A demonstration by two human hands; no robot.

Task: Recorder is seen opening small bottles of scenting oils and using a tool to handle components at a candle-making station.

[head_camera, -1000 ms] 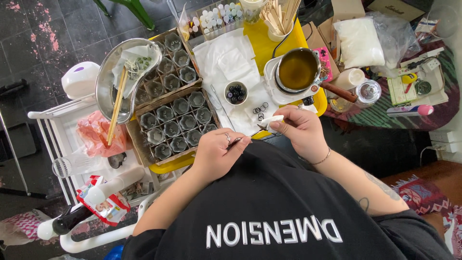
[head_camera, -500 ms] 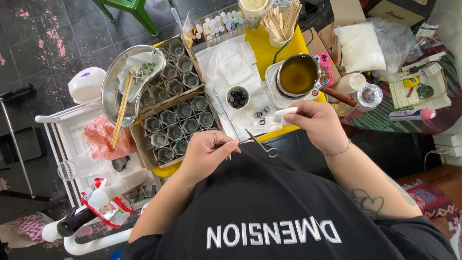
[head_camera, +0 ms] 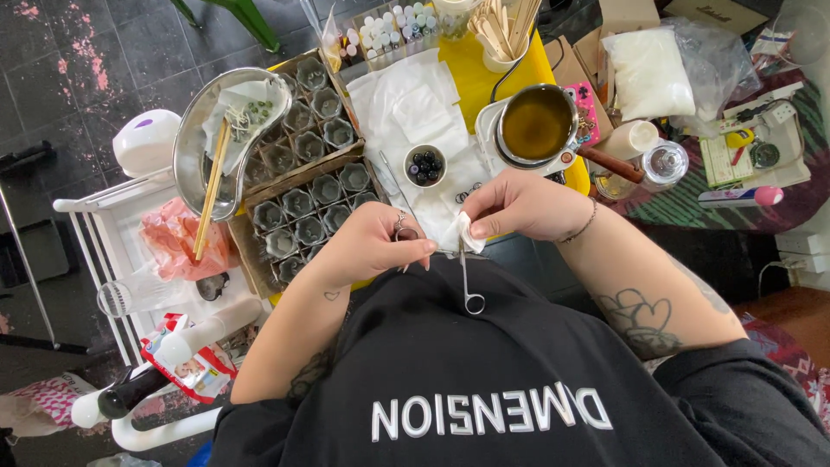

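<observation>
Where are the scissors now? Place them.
In the head view, the scissors hang low in the centre between both hands, loop handles toward the black shirt, blades up by the white tissue in the right hand.

1. A red-and-white printed packet (head_camera: pixel 192 367) is lying well below and left of the left hand (head_camera: pixel 376 246).
2. A clear bag of white granules (head_camera: pixel 650 71) is sitting above and right of the right hand (head_camera: pixel 523 207).
3. A brown cardboard box (head_camera: pixel 624 15) is standing beyond that bag.

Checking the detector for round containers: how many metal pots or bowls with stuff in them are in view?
2. A large shiny steel bowl holding wooden chopsticks sits left, over the tray of glass jars. A small metal saucepan of amber liquid sits above the right hand. Others may be hidden.
</observation>
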